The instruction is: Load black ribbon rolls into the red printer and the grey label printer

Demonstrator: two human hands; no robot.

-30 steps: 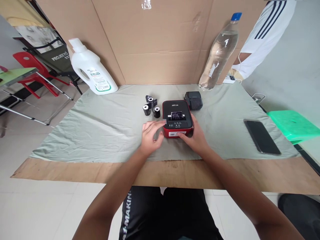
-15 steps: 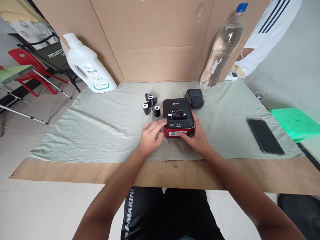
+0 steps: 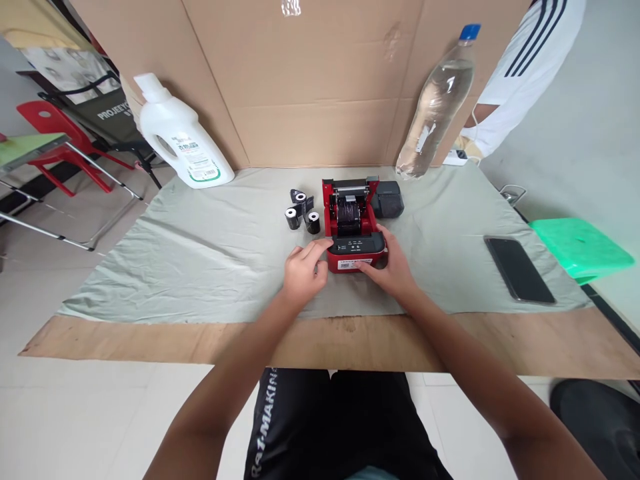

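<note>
A small red and black label printer (image 3: 354,230) sits mid-table on a grey-green cloth (image 3: 200,260). Its lid stands open and upright at the back, showing a dark roll inside. My left hand (image 3: 303,270) rests at the printer's front left corner, fingers curled, the forefinger pressing against its side. My right hand (image 3: 393,267) grips the printer's front right corner, thumb on the front face. Three small black rolls (image 3: 301,211) lie just left of the printer. A black device (image 3: 389,200) sits behind it on the right.
A white detergent jug (image 3: 177,137) stands back left and a clear water bottle (image 3: 437,107) back right, both against a cardboard wall (image 3: 310,80). A black phone (image 3: 519,269) lies at right, beside a green stool (image 3: 580,248). Another person in white stands behind the bottle.
The printer's lid, flat before, has sprung open and now stands upright. Both hands stay at the printer's front corners.
</note>
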